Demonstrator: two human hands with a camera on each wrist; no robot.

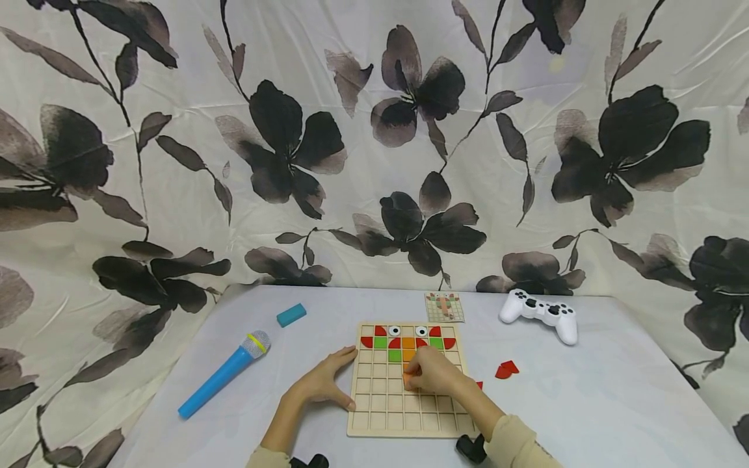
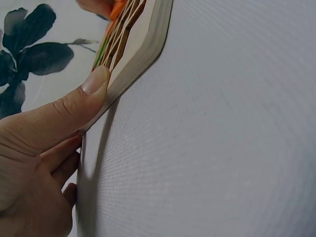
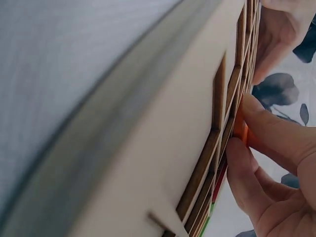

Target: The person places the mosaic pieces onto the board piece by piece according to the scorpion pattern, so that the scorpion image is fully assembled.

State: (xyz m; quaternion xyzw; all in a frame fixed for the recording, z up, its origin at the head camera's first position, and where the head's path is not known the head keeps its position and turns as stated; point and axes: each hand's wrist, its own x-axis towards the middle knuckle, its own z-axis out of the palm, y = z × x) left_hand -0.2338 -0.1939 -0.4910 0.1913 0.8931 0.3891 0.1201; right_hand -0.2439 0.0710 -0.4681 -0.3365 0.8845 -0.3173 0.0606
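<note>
A wooden grid board (image 1: 380, 403) lies on the table with colored pieces set in its upper rows. These include green squares (image 1: 394, 355), red rounded pieces (image 1: 367, 342) and white eye discs (image 1: 394, 331). My right hand (image 1: 435, 372) is over the middle of the board, pinching an orange tile (image 1: 407, 378) between thumb and fingers; the tile is also visible in the right wrist view (image 3: 240, 126). My left hand (image 1: 322, 380) is spread along the board's left edge, its thumb (image 2: 74, 109) touching the rim and its fingers extended.
A small pattern card (image 1: 445, 307) lies behind the board. To the right are red pieces (image 1: 506, 370) and a white game controller (image 1: 539, 314). A blue toy microphone (image 1: 222, 376) and a teal block (image 1: 291, 315) lie left. A floral cloth (image 1: 351, 162) hangs behind the table.
</note>
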